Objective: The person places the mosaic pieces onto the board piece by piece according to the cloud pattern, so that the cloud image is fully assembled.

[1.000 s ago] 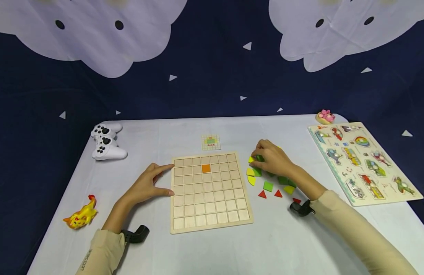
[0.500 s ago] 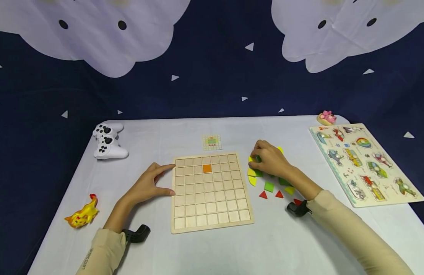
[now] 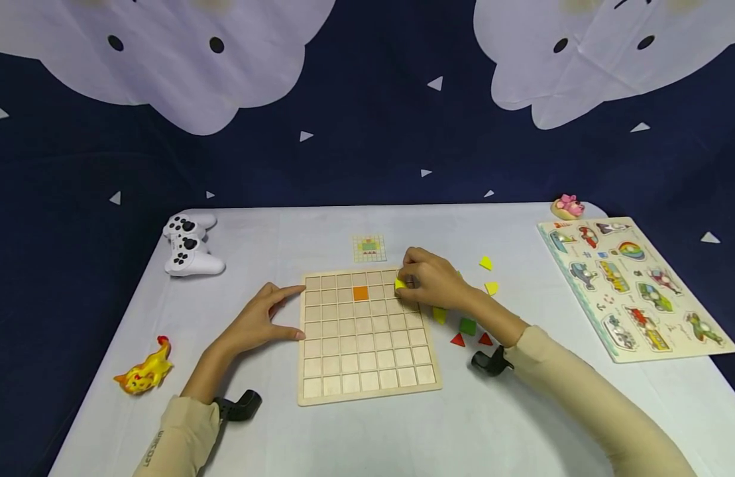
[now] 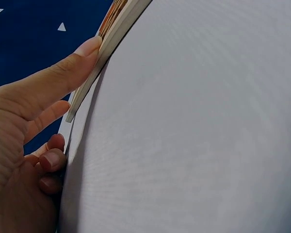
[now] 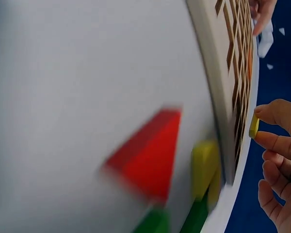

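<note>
A wooden grid board (image 3: 367,371) lies mid-table with one orange square (image 3: 360,293) set in its second row. My right hand (image 3: 429,281) hovers over the board's upper right corner and pinches a small yellow piece (image 3: 399,284), also seen as the yellow piece (image 5: 254,127) between thumb and finger above the board (image 5: 211,58). My left hand (image 3: 256,321) rests flat on the table, index finger and thumb touching the board's left edge; the finger (image 4: 63,73) presses the board edge (image 4: 111,39). Loose pieces lie to the right: red triangles (image 3: 456,340), a green square (image 3: 467,326), yellow pieces (image 3: 491,287).
A small pattern card (image 3: 369,247) lies beyond the board. A white game controller (image 3: 188,255) sits at the back left, a yellow toy figure (image 3: 142,372) at the front left. A picture peg puzzle (image 3: 635,285) and a pink toy (image 3: 566,207) occupy the right side.
My right hand left the pile of pieces and moved left over the board's upper right corner, carrying a yellow piece. The left hand stayed put.
</note>
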A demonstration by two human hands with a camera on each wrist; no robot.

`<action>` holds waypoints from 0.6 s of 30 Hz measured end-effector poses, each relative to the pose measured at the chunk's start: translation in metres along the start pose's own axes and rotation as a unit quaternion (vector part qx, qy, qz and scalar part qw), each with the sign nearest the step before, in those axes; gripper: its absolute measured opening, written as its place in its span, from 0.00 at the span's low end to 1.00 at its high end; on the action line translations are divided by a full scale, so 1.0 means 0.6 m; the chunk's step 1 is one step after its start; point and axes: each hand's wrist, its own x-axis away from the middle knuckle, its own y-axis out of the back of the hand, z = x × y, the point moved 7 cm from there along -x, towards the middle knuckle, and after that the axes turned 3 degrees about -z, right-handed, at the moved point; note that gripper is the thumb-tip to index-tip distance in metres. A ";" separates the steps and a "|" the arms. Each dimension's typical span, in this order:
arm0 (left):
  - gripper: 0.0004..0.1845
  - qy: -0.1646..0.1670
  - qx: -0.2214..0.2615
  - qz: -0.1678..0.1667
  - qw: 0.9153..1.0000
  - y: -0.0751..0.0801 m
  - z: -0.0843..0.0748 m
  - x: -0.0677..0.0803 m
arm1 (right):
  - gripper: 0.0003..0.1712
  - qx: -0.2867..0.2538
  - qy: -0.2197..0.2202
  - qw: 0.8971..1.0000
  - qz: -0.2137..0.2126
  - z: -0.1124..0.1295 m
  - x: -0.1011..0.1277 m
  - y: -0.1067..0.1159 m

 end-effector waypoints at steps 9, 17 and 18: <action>0.48 0.002 0.003 0.000 1.000 -0.003 0.003 0.002 | 0.11 -0.001 0.037 0.999 0.027 0.040 -0.033 -0.040; 0.48 0.003 0.002 0.002 1.000 -0.002 0.001 -0.001 | 0.09 -0.028 0.006 0.999 0.025 0.045 -0.034 -0.049; 0.48 0.006 0.003 0.002 1.000 -0.001 0.001 -0.002 | 0.08 -0.034 -0.001 0.999 0.025 0.045 -0.034 -0.050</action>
